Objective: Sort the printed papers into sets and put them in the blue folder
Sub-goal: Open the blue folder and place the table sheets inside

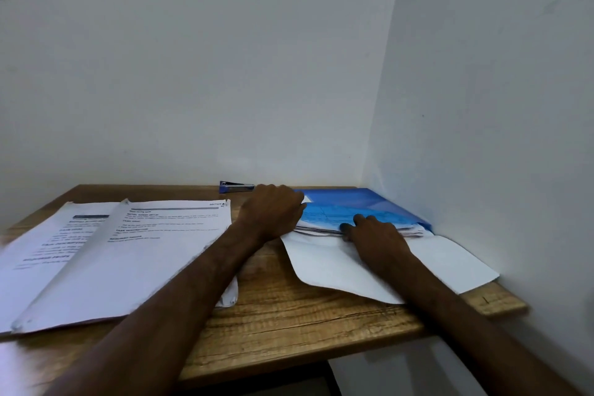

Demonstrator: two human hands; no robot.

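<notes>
L hand: yours, centre of frame, knuckles up, at the left edge of the blue folder. Fingertips are hidden behind the hand, so can't tell whether it grips or only rests.
R hand: right of centre. Fingers lie fairly straight on the folder's see-through cover, thumb at the front edge of the paper stack inside; pressing, not clenched.
Blue folder: right of centre, flat on the table, tucked into the wall corner. Printed sheets show through its cover.
White sheet: lower right, sticks out from under the folder toward you. Your R forearm lies across it.
Printed papers: two overlapping stacks, left of frame, well apart from the folder. Your L forearm crosses their near right corner.
Stapler: blue, at the table's back edge by the wall, just beside L hand.
</notes>
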